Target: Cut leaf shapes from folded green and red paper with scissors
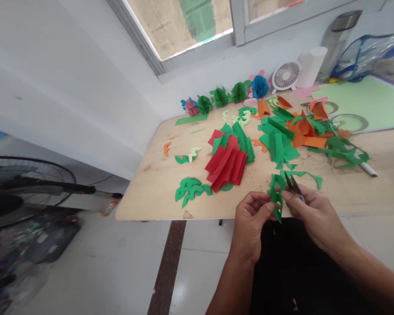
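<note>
My left hand pinches a curvy cut-out of green paper over the table's front edge. My right hand is closed around a pair of scissors, their dark blades pointing up and away from me. Its thumb and fingertips also reach the green paper's right side. Just beyond my hands, thin green paper scraps lie on the wooden table. To the left sits a pile of green wavy cut-outs, with folded red paper pieces between it and the green folded stack.
Orange paper, a marker and tape rings lie to the right. Along the wall stand paper honeycomb figures, a small white fan and a bottle. A large black fan stands at left.
</note>
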